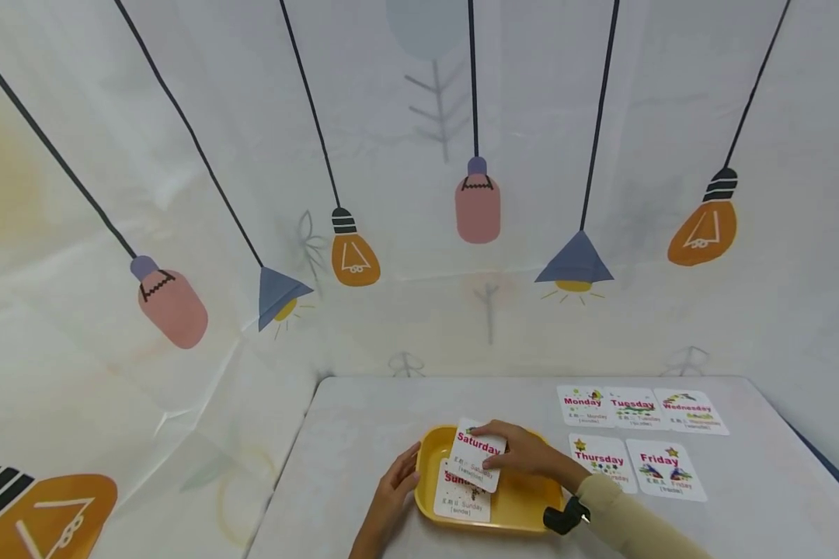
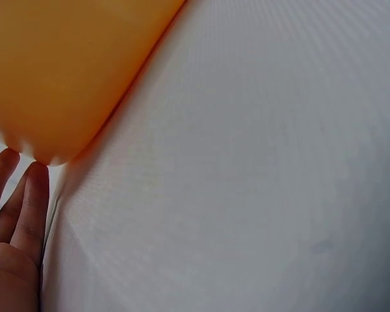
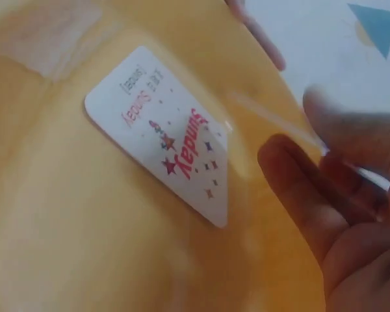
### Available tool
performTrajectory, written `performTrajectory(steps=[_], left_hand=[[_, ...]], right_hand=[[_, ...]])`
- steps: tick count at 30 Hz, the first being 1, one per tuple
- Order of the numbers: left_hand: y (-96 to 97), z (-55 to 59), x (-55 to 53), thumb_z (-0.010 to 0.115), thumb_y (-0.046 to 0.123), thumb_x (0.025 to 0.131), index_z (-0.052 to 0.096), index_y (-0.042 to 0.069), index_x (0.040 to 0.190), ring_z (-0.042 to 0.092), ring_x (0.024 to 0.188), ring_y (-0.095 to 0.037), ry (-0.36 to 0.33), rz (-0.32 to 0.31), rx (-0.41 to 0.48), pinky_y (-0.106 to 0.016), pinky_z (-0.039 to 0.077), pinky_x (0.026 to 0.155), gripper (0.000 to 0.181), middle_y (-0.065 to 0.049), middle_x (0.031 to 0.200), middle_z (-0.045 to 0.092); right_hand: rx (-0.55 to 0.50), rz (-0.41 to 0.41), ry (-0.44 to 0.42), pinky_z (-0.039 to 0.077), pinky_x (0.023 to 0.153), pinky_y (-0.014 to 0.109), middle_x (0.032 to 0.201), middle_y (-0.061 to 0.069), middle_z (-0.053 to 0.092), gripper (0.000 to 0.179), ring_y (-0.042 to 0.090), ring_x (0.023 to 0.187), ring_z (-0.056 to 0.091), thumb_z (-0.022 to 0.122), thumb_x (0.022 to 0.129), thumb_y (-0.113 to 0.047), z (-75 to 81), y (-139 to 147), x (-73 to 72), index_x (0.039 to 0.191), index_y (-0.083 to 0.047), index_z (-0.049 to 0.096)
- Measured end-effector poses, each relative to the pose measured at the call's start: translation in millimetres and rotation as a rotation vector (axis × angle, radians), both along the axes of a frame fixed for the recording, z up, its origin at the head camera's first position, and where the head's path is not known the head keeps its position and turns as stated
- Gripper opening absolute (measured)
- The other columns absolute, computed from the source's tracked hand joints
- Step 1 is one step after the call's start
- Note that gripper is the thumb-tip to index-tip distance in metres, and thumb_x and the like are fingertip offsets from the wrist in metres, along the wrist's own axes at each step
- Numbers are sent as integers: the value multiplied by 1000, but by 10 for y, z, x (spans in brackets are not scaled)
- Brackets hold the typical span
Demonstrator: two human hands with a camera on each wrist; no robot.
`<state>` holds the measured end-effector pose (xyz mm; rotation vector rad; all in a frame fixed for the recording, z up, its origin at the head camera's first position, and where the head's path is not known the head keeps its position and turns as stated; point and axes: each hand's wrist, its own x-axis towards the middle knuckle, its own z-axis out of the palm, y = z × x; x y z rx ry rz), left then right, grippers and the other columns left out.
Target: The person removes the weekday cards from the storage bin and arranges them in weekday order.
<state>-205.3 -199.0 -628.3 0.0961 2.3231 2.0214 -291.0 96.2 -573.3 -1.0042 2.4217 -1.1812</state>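
My right hand (image 1: 520,450) pinches the Saturday card (image 1: 477,458) between thumb and fingers, above the yellow tray (image 1: 524,516). In the right wrist view that card shows edge-on as a thin white strip. Beneath it, the Sunday card (image 3: 166,140) lies face up inside the tray; in the head view the Saturday card overlaps its top edge. My left hand (image 1: 391,493) is at the tray's left end, and in the left wrist view its extended fingertips (image 2: 38,174) touch the tray's outer wall.
On the table to the right of the tray, the Monday card (image 1: 586,406), Tuesday card (image 1: 632,407) and Wednesday card (image 1: 692,411) form a back row. The Thursday card (image 1: 604,461) and Friday card (image 1: 666,470) lie in front of them. A lamp-patterned cloth (image 1: 419,310) hangs behind the table.
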Motion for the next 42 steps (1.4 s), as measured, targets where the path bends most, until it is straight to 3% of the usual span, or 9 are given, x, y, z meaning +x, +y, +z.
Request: performTrajectory(steps=[7,11,14,18,22,25,30,38,42], left_hand=[[1,11,-1,53,31,104,42,13,152,45,141,-37,16,-5,2,-28,52,101,53,-17,157,41],[9,4,8,53,32,103,42,12,152,44,141,-37,-10,3,14,-29,53,101,54,-18,157,40],[24,-19,26,54,34,103,42,12,152,45,141,-37,-42,7,13,-32,53,101,55,-17,157,40],[30,-39,34,55,34,102,42,13,152,44,142,-36,-55,16,20,-37,52,104,55,-16,157,41],[6,-49,17,55,35,102,41,13,152,43,143,-36,-50,11,27,-35,51,104,57,-15,158,40],[-15,-58,-7,56,37,102,41,14,152,43,143,-35,-37,-2,24,-29,52,102,57,-15,158,40],[-14,-47,-32,56,34,102,41,12,153,43,142,-36,-11,-15,38,-24,53,99,57,-17,157,40],[2,-68,-28,55,36,102,41,15,153,43,143,-35,-25,-15,26,-26,52,101,57,-16,158,40],[-29,-52,-17,55,37,102,40,16,154,39,145,-36,-19,-18,10,-28,49,105,57,-15,159,39]], right_hand=[[-149,-98,-31,53,72,19,134,13,60,48,7,87,60,71,93,-28,32,108,122,138,-19,57],[-282,-196,-157,58,69,25,127,19,63,53,10,83,66,68,95,-24,48,190,219,143,-12,50],[-353,-283,-202,59,65,28,122,21,65,53,11,78,66,66,96,-23,31,296,305,145,-8,50],[-367,-411,-154,54,70,22,130,18,63,47,10,83,60,65,97,-27,-5,440,377,141,-11,56],[-388,-515,-172,54,75,18,149,15,51,51,10,92,60,72,92,-31,-19,567,418,138,-16,58],[-438,-556,-206,58,77,19,151,19,47,56,9,94,64,73,91,-29,-21,674,455,142,-14,55],[-456,-600,-198,57,82,17,155,20,41,64,-2,102,63,71,93,-31,-25,871,512,150,-13,45],[-488,-664,-236,55,85,14,164,22,22,74,-12,104,58,69,95,-26,7,1145,617,156,-9,32],[-527,-682,-244,56,81,14,163,16,23,77,-14,101,58,69,95,-21,-36,1284,644,158,-9,27]])
